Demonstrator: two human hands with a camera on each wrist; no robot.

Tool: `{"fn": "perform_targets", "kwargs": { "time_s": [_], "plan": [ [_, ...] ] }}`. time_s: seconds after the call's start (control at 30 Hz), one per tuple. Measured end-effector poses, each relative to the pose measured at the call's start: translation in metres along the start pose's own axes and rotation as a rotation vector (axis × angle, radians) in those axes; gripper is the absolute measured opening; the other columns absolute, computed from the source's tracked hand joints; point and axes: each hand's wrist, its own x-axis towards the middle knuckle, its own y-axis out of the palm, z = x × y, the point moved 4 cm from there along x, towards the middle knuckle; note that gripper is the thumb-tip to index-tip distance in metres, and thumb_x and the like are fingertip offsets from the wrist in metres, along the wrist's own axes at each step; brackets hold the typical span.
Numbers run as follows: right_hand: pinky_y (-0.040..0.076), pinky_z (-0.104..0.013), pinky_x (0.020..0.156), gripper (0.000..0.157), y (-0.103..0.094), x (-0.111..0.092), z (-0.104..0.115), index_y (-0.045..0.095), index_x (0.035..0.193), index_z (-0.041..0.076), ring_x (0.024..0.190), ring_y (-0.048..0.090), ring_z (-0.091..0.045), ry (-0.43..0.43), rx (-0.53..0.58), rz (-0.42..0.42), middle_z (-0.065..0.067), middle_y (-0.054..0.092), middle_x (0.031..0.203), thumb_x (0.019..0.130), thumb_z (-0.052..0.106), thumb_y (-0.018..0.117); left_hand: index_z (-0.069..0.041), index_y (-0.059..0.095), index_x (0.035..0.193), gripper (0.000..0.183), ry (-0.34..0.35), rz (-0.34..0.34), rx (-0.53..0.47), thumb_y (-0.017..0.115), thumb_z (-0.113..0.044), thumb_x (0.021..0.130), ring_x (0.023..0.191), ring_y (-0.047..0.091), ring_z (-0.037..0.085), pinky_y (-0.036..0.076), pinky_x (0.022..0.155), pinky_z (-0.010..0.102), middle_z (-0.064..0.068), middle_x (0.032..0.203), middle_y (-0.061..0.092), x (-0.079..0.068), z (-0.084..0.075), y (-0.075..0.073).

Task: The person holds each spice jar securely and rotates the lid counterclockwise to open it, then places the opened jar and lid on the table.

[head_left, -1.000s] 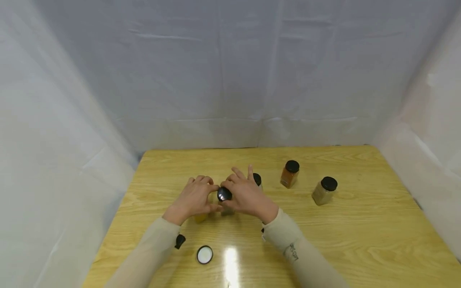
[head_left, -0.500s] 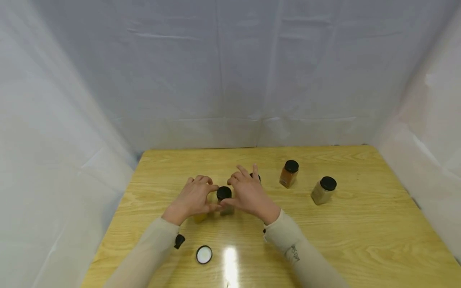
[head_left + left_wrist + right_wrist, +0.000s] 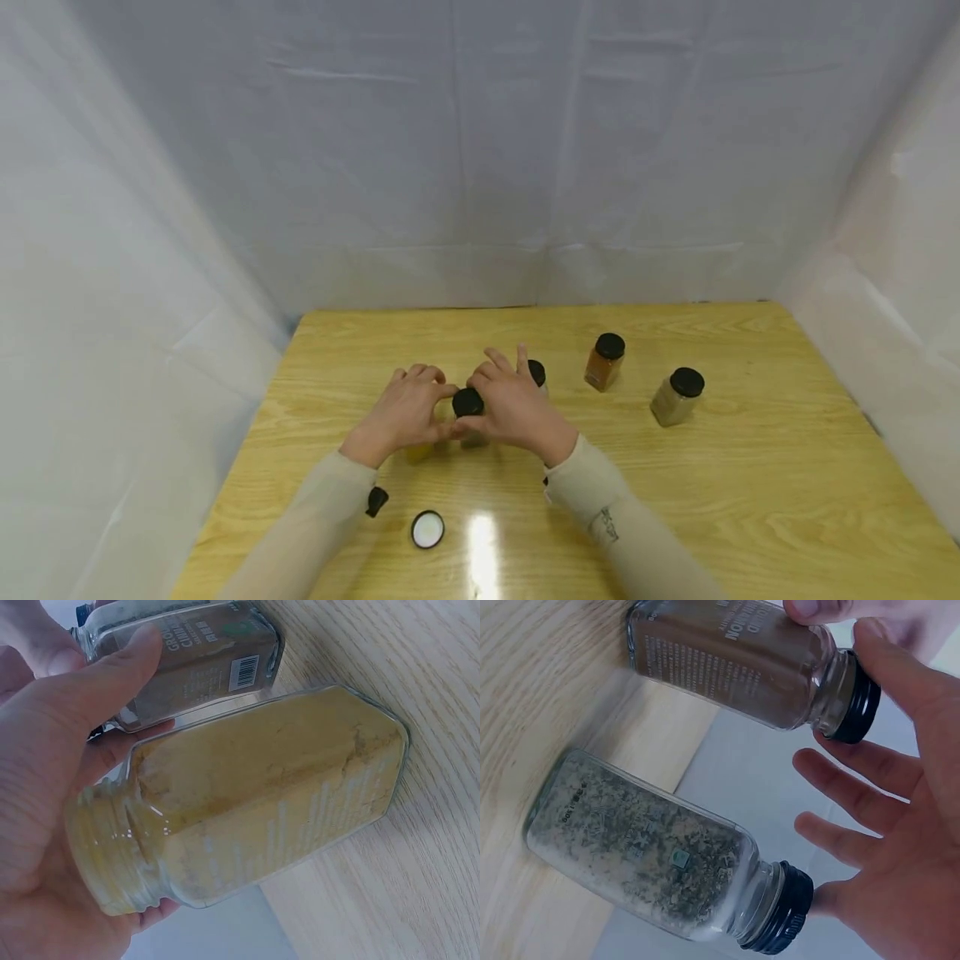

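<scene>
Between my two hands stands a glass spice jar of brown powder (image 3: 195, 671), its label partly reading "CINN". My left hand (image 3: 397, 417) holds the upper part of its body, with the thumb along the near side. The jar's black lid (image 3: 468, 402) is pinched between the thumb and index finger of my right hand (image 3: 517, 410); the other fingers of that hand spread away from it. Under my left palm a jar of yellow powder (image 3: 262, 802) stands with its threaded mouth bare. Below my right hand is a jar of dried herbs (image 3: 645, 840) with a black lid.
A loose black lid with a white lining (image 3: 427, 529) lies on the wooden table (image 3: 765, 467) near the front. An orange-red spice jar (image 3: 603, 367) and a beige one (image 3: 673, 402), both lidded, stand to the right. White sheeting (image 3: 487, 167) hangs behind and at the sides.
Half a second ago my right hand's fingers were spread slightly off the lid toward the right. They have since come back onto it. The left hand has stayed in place.
</scene>
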Motion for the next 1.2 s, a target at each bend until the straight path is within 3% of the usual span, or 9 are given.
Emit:
{"fn": "perform_targets", "kwargs": {
  "time_s": [0.13,0.4,0.57,0.83,1.0,1.2],
  "plan": [
    [0.026,-0.076,0.119,0.054,0.000,-0.001,0.000,0.076,0.120,0.012,0.147,0.048,-0.037,-0.010,-0.016,-0.026,-0.006,0.071,0.123,0.088,0.055,0.081,-0.013,0.075,0.130,0.056,-0.003,0.000,-0.001,0.083,-0.051,0.089,0.127,0.058,0.038,0.046,0.100,0.060,0.014,0.129,0.067,0.001,-0.001,0.000],
    [0.026,-0.076,0.119,0.047,-0.003,-0.001,0.002,0.075,0.124,0.013,0.123,0.055,-0.027,-0.046,0.042,-0.030,-0.003,0.063,0.110,0.089,0.043,0.085,-0.015,0.076,0.128,0.058,-0.014,0.006,-0.011,0.085,-0.054,0.086,0.126,0.058,0.038,0.046,0.099,0.059,0.013,0.128,0.067,0.002,-0.003,-0.002],
    [0.027,-0.078,0.117,0.046,-0.004,-0.004,0.006,0.072,0.127,0.014,0.127,0.056,-0.029,-0.072,0.036,-0.059,-0.003,0.066,0.116,0.089,0.039,0.086,-0.015,0.075,0.131,0.060,-0.019,0.017,-0.028,0.086,-0.052,0.085,0.128,0.057,0.038,0.044,0.102,0.061,0.014,0.129,0.067,0.001,-0.002,-0.001],
    [0.030,-0.078,0.116,0.049,-0.011,-0.018,0.008,0.068,0.124,0.016,0.132,0.058,-0.031,-0.077,-0.017,-0.175,-0.003,0.070,0.117,0.088,0.045,0.084,-0.016,0.076,0.130,0.060,-0.017,0.009,-0.031,0.086,-0.054,0.084,0.129,0.056,0.038,0.044,0.102,0.060,0.014,0.131,0.067,0.001,-0.001,-0.002],
    [0.024,-0.079,0.118,0.046,-0.018,-0.034,0.014,0.067,0.126,0.012,0.135,0.058,-0.033,-0.073,0.098,-0.191,-0.002,0.072,0.120,0.088,0.034,0.082,-0.018,0.075,0.132,0.062,-0.024,0.025,-0.031,0.086,-0.055,0.084,0.133,0.055,0.039,0.043,0.106,0.062,0.015,0.135,0.065,0.000,-0.002,-0.002],
    [0.028,-0.079,0.116,0.046,-0.013,-0.062,0.023,0.066,0.123,0.013,0.138,0.057,-0.036,-0.062,0.225,-0.155,-0.002,0.073,0.122,0.083,0.025,0.084,-0.015,0.075,0.130,0.060,-0.023,0.016,-0.024,0.086,-0.052,0.084,0.132,0.056,0.040,0.044,0.106,0.063,0.017,0.135,0.066,0.000,-0.002,-0.003]
  ]
}}
